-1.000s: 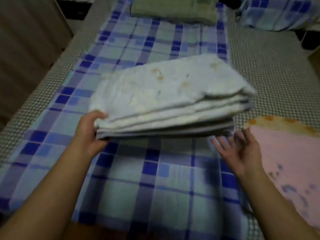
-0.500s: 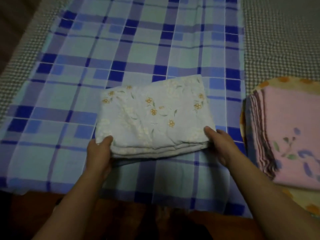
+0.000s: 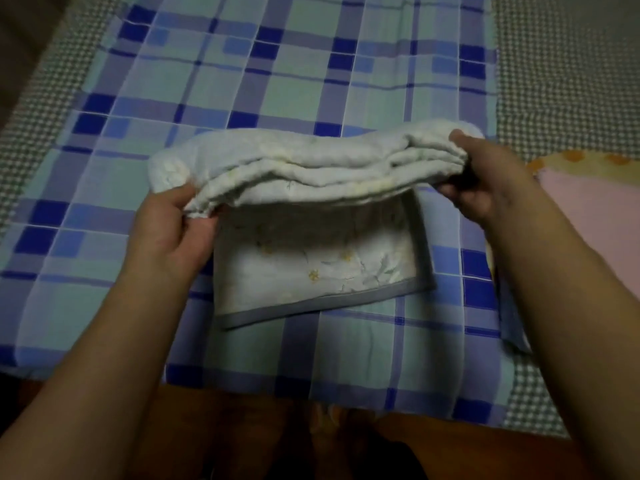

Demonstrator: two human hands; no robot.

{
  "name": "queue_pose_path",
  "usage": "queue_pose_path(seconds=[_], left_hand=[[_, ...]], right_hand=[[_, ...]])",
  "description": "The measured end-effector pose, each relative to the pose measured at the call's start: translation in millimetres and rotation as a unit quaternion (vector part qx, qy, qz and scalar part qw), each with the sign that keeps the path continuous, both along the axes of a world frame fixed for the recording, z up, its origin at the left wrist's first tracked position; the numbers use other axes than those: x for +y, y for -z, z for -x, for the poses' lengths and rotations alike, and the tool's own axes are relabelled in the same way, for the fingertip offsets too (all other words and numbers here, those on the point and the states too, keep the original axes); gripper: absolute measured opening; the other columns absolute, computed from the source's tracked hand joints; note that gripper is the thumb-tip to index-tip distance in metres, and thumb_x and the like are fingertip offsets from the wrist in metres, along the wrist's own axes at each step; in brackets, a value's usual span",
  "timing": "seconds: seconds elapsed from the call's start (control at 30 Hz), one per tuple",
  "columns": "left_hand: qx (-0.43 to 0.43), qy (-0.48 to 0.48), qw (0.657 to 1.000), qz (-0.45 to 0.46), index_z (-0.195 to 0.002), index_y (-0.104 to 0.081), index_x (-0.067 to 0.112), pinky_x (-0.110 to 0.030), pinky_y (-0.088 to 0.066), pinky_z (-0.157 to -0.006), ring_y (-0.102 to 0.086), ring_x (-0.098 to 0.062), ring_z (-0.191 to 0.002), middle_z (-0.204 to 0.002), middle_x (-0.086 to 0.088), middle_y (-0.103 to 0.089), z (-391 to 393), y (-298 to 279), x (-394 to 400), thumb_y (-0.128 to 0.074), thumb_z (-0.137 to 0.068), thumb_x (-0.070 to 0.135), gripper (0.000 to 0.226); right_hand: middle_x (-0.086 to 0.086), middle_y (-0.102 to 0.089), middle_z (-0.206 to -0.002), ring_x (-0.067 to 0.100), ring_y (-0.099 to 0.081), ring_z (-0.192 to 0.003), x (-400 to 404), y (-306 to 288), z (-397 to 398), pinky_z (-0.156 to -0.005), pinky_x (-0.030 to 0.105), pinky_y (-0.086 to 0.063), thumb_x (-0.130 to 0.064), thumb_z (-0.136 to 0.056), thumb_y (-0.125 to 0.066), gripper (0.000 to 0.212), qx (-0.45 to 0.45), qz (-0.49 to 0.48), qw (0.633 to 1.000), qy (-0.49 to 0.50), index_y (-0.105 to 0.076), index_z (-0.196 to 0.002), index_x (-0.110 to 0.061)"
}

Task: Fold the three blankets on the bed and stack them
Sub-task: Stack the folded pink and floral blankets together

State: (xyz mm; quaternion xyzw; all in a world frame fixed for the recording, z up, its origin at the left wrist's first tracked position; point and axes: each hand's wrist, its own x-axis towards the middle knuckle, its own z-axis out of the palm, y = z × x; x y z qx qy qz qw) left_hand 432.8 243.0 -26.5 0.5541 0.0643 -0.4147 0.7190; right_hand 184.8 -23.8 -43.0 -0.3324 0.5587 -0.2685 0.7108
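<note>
The pale floral blanket (image 3: 301,168) is held raised just above the blue plaid blanket (image 3: 311,64), which is spread flat on the bed; its thick folded layers are gripped by the left hand (image 3: 169,233) at one end and pinched by the right hand (image 3: 485,181) at the other, while a bound flap hangs down onto the plaid. Its folding is judged nearly finished, the plaid blanket is still unfolded, and no stacking can be seen. Three blankets are counted, the third being the pink blanket (image 3: 588,209) at the right edge, along with two hands.

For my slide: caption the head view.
Both hands, left and right, lift the folded floral blanket off the plaid sheet.
</note>
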Motion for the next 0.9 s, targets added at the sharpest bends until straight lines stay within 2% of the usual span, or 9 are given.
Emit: queue_pose_path(seconds=[0.13,0.2,0.27,0.33,0.43,0.57,0.67,0.8,0.9], left_hand=[[-0.049,-0.018,0.992,-0.111,-0.132,-0.055,0.016,-0.031,-0.062,-0.078,-0.073,-0.009,-0.092,-0.106,0.007,-0.076,35.2,69.6,46.2,-0.051,-0.096,-0.002,0.040],[0.007,0.006,0.977,-0.214,-0.117,-0.064,0.015,-0.043,-0.062,-0.073,-0.072,-0.028,-0.090,-0.111,-0.009,-0.073,63.0,118.2,78.5,-0.058,-0.089,-0.002,0.034],[-0.056,0.097,0.912,-0.395,-0.104,-0.065,0.011,-0.052,-0.058,-0.078,-0.066,-0.039,-0.091,-0.106,-0.022,-0.068,75.0,157.3,108.3,-0.065,-0.083,0.009,0.021],[-0.182,0.169,0.844,-0.475,-0.116,-0.059,0.005,-0.054,-0.051,-0.089,-0.059,-0.042,-0.106,-0.112,-0.024,-0.063,75.8,172.3,125.8,-0.069,-0.083,0.016,0.036],[-0.368,0.167,0.790,-0.462,-0.138,-0.045,0.009,-0.047,-0.040,-0.101,-0.038,-0.034,-0.124,-0.134,-0.021,-0.043,72.2,165.2,123.7,-0.078,-0.076,0.011,0.071],[-0.476,0.279,0.746,-0.373,-0.145,-0.042,0.014,-0.032,-0.034,-0.105,-0.037,-0.028,-0.124,-0.142,-0.016,-0.031,70.7,164.0,124.3,-0.078,-0.078,0.005,0.076],[-0.442,0.257,0.785,-0.350,-0.132,-0.044,0.027,-0.030,-0.038,-0.103,-0.043,-0.019,-0.119,-0.135,-0.002,-0.034,64.3,161.3,129.7,-0.065,-0.091,0.004,0.051],[-0.202,0.128,0.938,-0.250,-0.121,-0.053,0.007,-0.019,-0.057,-0.071,-0.063,-0.029,-0.103,-0.110,-0.013,-0.062,50.3,154.8,133.0,-0.059,-0.090,-0.009,0.036],[-0.177,0.117,0.944,-0.251,-0.123,-0.055,-0.001,-0.017,-0.056,-0.067,-0.064,-0.031,-0.105,-0.114,-0.020,-0.064,47.2,153.5,137.1,-0.057,-0.089,-0.011,0.036]], right_hand=[[0.007,-0.074,-0.108,0.028,-0.072,-0.094,44.6,59.2,38.2,-0.069,0.043,-0.058,-0.018,-0.099,-0.056,0.023,0.086,-0.008,0.996,-0.007,-0.060,-0.121,-0.023],[0.014,-0.071,-0.111,0.035,-0.070,-0.094,75.5,103.8,64.6,-0.072,0.049,-0.060,-0.014,-0.092,-0.062,0.028,0.216,-0.052,0.974,-0.038,-0.061,-0.120,-0.016],[0.018,-0.066,-0.116,0.037,-0.066,-0.098,95.6,131.8,87.6,-0.083,0.054,-0.058,-0.018,-0.089,-0.068,0.037,0.320,-0.068,0.942,-0.078,-0.058,-0.123,-0.009],[0.016,-0.064,-0.117,0.034,-0.065,-0.100,105.5,140.6,102.7,-0.091,0.053,-0.056,-0.032,-0.088,-0.072,0.050,0.352,-0.050,0.931,-0.081,-0.054,-0.128,-0.007],[0.012,-0.062,-0.124,0.030,-0.063,-0.106,112.4,139.6,110.3,-0.096,0.051,-0.052,-0.064,-0.068,-0.078,0.086,0.397,0.038,0.915,-0.067,-0.049,-0.132,-0.015],[0.011,-0.066,-0.108,0.028,-0.068,-0.090,131.2,126.7,91.6,-0.086,0.052,-0.058,-0.047,-0.072,-0.077,0.060,0.321,0.020,0.946,0.038,-0.052,-0.117,-0.016],[0.015,-0.071,-0.088,0.024,-0.068,-0.068,145.8,118.7,69.7,-0.073,0.044,-0.062,-0.027,-0.085,-0.074,0.027,0.192,-0.086,0.969,0.125,-0.063,-0.101,-0.008],[0.009,-0.063,-0.081,0.021,-0.065,-0.071,183.7,117.4,30.4,-0.055,0.028,-0.056,-0.024,-0.088,-0.073,0.022,0.080,-0.208,0.969,0.106,-0.064,-0.101,-0.008],[0.012,-0.064,-0.094,0.029,-0.067,-0.087,220.2,115.1,-6.2,-0.072,0.036,-0.057,-0.026,-0.084,-0.076,0.028,0.015,-0.279,0.960,0.009,-0.062,-0.100,-0.008]])
